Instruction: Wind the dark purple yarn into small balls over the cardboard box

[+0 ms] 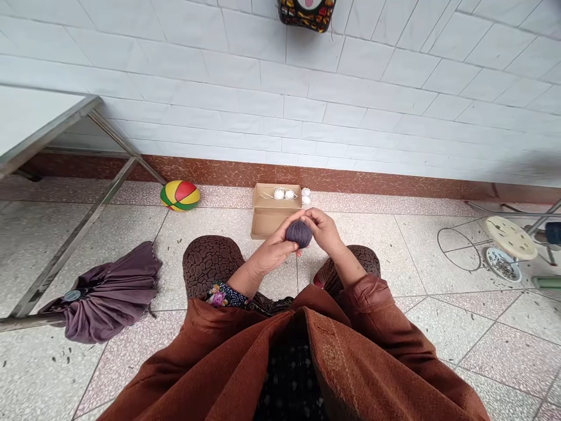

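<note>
A dark purple-grey ball of yarn point(298, 234) rests in my left hand point(274, 248), whose fingers and thumb are wrapped round it. My right hand point(323, 229) meets it from the upper right, closed, with thumb and fingertips pinched at the ball's top edge; any loose strand there is too fine to make out. Just beyond my hands, an open cardboard box point(259, 225) lies on the floor. White yarn balls point(279, 193) with loose strands sit in its far half. Pale balls point(305, 195) lie against its right side.
A metal-framed table point(114, 181) stands at left, with a folded purple umbrella point(116, 292) by it. A colourful ball point(180, 195) lies near the tiled wall point(280, 76). At right are a round cream stool seat point(511, 237) and a bowl of dark bits point(503, 266). Dark specks dot the floor.
</note>
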`<action>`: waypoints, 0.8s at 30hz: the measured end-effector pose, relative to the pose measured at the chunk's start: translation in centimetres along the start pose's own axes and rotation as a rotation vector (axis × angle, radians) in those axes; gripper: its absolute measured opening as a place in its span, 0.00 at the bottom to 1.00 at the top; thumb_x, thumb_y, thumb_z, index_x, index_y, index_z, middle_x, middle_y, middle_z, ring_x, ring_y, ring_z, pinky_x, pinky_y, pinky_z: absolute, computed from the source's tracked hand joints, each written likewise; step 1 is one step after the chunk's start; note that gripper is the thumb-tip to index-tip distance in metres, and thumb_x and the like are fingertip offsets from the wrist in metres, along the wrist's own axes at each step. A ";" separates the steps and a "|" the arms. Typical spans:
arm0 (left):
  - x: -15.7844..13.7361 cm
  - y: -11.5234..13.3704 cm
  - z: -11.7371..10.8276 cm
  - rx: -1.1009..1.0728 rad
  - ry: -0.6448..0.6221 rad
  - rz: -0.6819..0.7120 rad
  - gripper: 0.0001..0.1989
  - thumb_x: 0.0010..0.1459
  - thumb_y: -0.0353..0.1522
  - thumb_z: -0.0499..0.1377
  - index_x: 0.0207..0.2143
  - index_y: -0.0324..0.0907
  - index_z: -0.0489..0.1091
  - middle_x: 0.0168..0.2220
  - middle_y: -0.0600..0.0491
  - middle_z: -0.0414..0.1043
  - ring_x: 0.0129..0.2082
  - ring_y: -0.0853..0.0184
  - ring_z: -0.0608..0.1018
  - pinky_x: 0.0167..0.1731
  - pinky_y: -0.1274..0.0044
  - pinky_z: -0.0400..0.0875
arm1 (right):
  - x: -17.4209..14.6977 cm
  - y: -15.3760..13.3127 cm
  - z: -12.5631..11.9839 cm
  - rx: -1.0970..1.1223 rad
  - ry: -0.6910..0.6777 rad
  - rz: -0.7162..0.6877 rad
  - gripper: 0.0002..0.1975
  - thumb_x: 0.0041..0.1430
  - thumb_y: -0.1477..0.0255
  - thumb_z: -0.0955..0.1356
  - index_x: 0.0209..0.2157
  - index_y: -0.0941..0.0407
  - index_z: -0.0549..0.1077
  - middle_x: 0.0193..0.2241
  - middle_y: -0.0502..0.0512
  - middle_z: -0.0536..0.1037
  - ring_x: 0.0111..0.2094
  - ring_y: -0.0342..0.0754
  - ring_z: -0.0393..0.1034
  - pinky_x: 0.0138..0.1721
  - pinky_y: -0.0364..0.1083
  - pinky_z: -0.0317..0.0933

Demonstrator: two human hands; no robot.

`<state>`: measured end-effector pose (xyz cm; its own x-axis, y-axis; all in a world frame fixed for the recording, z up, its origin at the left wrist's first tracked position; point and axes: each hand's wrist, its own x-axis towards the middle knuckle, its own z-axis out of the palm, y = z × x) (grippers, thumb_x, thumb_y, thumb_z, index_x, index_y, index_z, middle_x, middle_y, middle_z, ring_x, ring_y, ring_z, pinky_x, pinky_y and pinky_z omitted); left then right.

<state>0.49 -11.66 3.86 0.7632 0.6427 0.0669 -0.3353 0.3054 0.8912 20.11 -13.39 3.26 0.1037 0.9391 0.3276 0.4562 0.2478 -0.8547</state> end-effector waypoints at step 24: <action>0.7 0.2 -0.8 0.327 0.347 0.020 0.29 0.51 0.35 0.74 0.55 0.43 0.74 0.50 0.48 0.81 0.48 0.60 0.80 0.52 0.67 0.74 | -3.8 -2.7 -1.8 -0.152 -0.092 -0.260 0.13 0.79 0.61 0.68 0.43 0.50 0.82 0.36 0.55 0.80 0.40 0.50 0.76 0.45 0.49 0.72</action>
<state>0.52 -10.63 3.69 0.5103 0.8598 -0.0189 -0.1140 0.0894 0.9894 20.13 -18.04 5.02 -0.1116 0.8682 0.4835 0.5848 0.4507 -0.6744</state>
